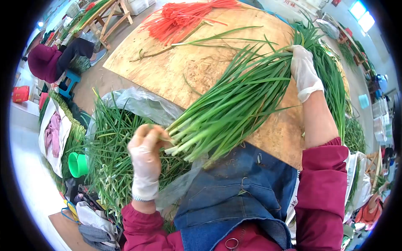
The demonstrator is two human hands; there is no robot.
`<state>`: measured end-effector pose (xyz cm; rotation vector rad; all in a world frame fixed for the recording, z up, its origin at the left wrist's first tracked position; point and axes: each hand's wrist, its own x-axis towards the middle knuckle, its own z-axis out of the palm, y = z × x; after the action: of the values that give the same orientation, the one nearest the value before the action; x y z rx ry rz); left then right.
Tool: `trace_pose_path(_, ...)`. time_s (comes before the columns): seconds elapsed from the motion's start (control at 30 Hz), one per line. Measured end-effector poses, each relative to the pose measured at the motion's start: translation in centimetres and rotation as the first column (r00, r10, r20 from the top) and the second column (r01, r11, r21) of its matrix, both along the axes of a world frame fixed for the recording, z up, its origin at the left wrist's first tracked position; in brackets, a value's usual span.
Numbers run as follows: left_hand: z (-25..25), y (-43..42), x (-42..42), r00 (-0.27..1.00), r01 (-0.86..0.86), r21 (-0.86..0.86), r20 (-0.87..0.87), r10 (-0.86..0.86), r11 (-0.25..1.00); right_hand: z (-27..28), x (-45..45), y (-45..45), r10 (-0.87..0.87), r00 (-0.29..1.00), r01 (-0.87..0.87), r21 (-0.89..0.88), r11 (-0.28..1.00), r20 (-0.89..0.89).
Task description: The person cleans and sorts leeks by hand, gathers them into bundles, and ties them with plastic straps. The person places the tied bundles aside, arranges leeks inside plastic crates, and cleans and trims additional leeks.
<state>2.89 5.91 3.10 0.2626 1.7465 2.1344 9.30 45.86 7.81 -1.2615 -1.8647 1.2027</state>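
A large bunch of long green leafy stalks [238, 96] lies slanted over the near edge of a wooden board [167, 71], pale stem ends toward the lower left. My right hand [304, 71], in a whitish glove, is closed round the leafy upper part of the bunch. At the pale ends is my left hand [146, 154], also gloved, its fingers pinched together; what they hold, if anything, is too small and blurred to name. More green stalks [331, 83] lie right of my right hand.
Red strips [180, 19] and a few loose stalks lie at the board's far side. Left of the board, a plastic-lined heap of greens [113, 154] stands beside a green container [78, 164]. A person [46, 62] sits at the upper left near a blue stool [71, 81].
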Motion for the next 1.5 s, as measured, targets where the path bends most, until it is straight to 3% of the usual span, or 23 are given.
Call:
trace_pose_path(0.03, 0.3, -1.3, -0.3, 1.000, -0.009, 0.059, -0.004, 0.009, 0.998, -1.1, -1.0, 1.1, -0.125, 0.992, 0.126, 0.053, 0.991, -0.028)
trace_pose_path(0.13, -1.3, -7.2, -1.8, 0.974, -0.211, 0.153, 0.112, 0.195, 0.965, -2.6, -0.9, 2.2, -0.110, 0.973, 0.086, 0.123, 0.989, 0.201)
trace_pose_path(0.2, -2.9, -10.7, -2.7, 0.909, -0.400, -0.286, 0.001, 0.417, 0.871, -10.4, -1.5, 11.1, -0.142, 0.989, 0.150, 0.234, 0.961, -0.047)
trace_pose_path(0.27, -3.7, -12.5, -2.5, 0.933, -0.360, -0.791, -0.304, 0.192, 0.494, -8.6, -1.1, 8.9, -0.232, 0.956, 0.241, 0.032, 0.970, -0.178)
trace_pose_path(0.37, -2.2, -8.6, 0.9, 0.834, -0.394, -0.585, -0.551, 0.009, 0.709, -5.0, -0.7, 4.8, -0.384, 0.866, 0.303, -0.276, 0.912, -0.319)
trace_pose_path(0.4, -1.4, -7.0, 1.5, 0.791, -0.268, -0.527, -0.598, -0.128, 0.806, -4.4, -1.1, 4.3, -0.437, 0.826, 0.300, -0.377, 0.876, -0.358)
trace_pose_path(0.43, -0.6, -5.6, 2.0, 0.749, -0.185, -0.515, -0.626, -0.219, 0.837, -7.0, -0.9, 7.4, -0.198, 0.973, 0.199, -0.001, 0.980, -0.118)
trace_pose_path(0.47, 0.4, -3.9, 2.6, 0.754, -0.106, -0.496, -0.605, -0.255, 0.862, -9.5, -0.7, 10.4, -0.129, 0.979, 0.058, 0.384, 0.922, 0.161)
trace_pose_path(0.6, 1.6, -0.4, 4.6, 0.468, -0.047, -0.479, -0.786, -0.404, 0.877, -3.5, 0.3, 2.2, -0.173, 0.836, -0.203, 0.585, 0.785, 0.521)
trace_pose_path(0.63, 1.9, -0.1, 5.1, 0.487, 0.080, -0.529, -0.719, -0.496, 0.845, -3.0, 0.2, 2.0, -0.259, 0.666, -0.416, 0.637, 0.649, 0.699)
trace_pose_path(0.67, 2.2, 0.3, 5.6, 0.491, 0.204, -0.566, -0.646, -0.584, 0.799, -3.8, 0.1, 3.0, -0.294, 0.654, -0.498, 0.689, 0.526, 0.697)
trace_pose_path(0.73, 1.9, 1.0, 5.7, 0.519, 0.140, -0.708, -0.543, -0.660, 0.692, -4.6, -0.1, 4.1, -0.404, 0.644, -0.615, 0.754, 0.231, 0.649)
trace_pose_path(0.8, 0.4, 1.9, 4.9, 0.583, -0.019, -0.747, -0.548, -0.600, 0.664, -4.9, -1.1, 4.1, -0.260, 0.799, -0.449, 0.826, 0.340, 0.541)
trace_pose_path(0.87, 0.3, 2.1, 4.6, 0.574, 0.026, -0.749, -0.531, -0.623, 0.662, -3.9, -3.1, 2.6, -0.394, 0.628, -0.539, 0.741, 0.401, 0.671)
trace_pose_path(0.93, 0.5, 2.7, 5.4, 0.520, 0.030, -0.746, -0.557, -0.648, 0.665, -3.1, -4.4, 2.6, -0.327, 0.635, -0.537, 0.704, 0.464, 0.700)
trace_pose_path(0.97, 0.3, 3.1, 6.0, 0.516, 0.022, -0.776, -0.531, -0.672, 0.630, -3.7, -5.0, 3.2, -0.166, 0.801, -0.399, 0.718, 0.570, 0.576)
trace_pose_path(1.03, -1.5, 4.0, 6.4, 0.550, -0.028, -0.735, -0.577, -0.603, 0.678, -1.5, -6.2, 1.8, 0.062, 0.968, -0.109, 0.189, 0.976, 0.241)
trace_pose_path(1.07, -2.1, 4.3, 6.4, 0.577, -0.020, -0.703, -0.589, -0.566, 0.711, -3.5, -7.3, 3.9, 0.049, 0.999, -0.049, 0.124, 0.991, 0.000)
trace_pose_path(1.13, -2.0, 4.5, 6.0, 0.664, 0.067, -0.666, -0.526, -0.531, 0.743, 0.0, -5.3, 2.1, 0.079, 0.974, -0.141, 0.296, 0.945, 0.211)
trace_pose_path(1.17, -2.0, 4.6, 6.1, 0.697, 0.055, -0.660, -0.512, -0.502, 0.750, 1.4, -3.0, 0.5, 0.235, 0.964, -0.264, 0.422, 0.867, 0.121)
trace_pose_path(1.3, -2.1, 4.7, 6.0, 0.756, 0.179, -0.667, -0.378, -0.535, 0.724, 6.6, 2.4, -1.0, 0.095, 0.951, -0.013, 0.270, 0.963, -0.295)
trace_pose_path(1.43, 0.1, 4.7, 5.1, 0.884, 0.468, -0.378, 0.193, -0.427, 0.799, 9.0, 9.7, -9.1, 0.126, 0.847, 0.044, 0.303, 0.952, -0.516)
trace_pose_path(1.5, 1.4, 4.5, 4.8, 0.866, 0.467, -0.226, 0.312, -0.391, 0.855, 7.6, 13.1, -11.0, 0.285, 0.786, -0.241, 0.152, 0.958, -0.549)
